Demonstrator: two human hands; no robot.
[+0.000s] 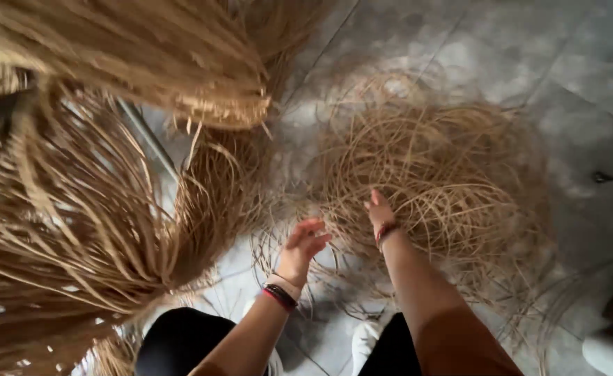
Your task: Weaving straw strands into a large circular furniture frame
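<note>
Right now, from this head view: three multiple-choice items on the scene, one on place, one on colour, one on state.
1. Where does the loose tangled pile of strands lie?
A. On the grey tiled floor
B. In a basket
C. On a table

2. What colour are the strands?
A. Green
B. Tan
C. White

3. What state is the left hand in?
A. Clenched in a fist
B. Open, fingers spread
C. Gripping a knife

Key:
1 A: the pile sits straight on the grey tiled floor, ahead of both hands.
2 B: the pile and the hanging bundles at the left are all tan, straw-like.
3 B: its fingers are spread by the near edge of the pile, while the right hand reaches into the strands.
</note>
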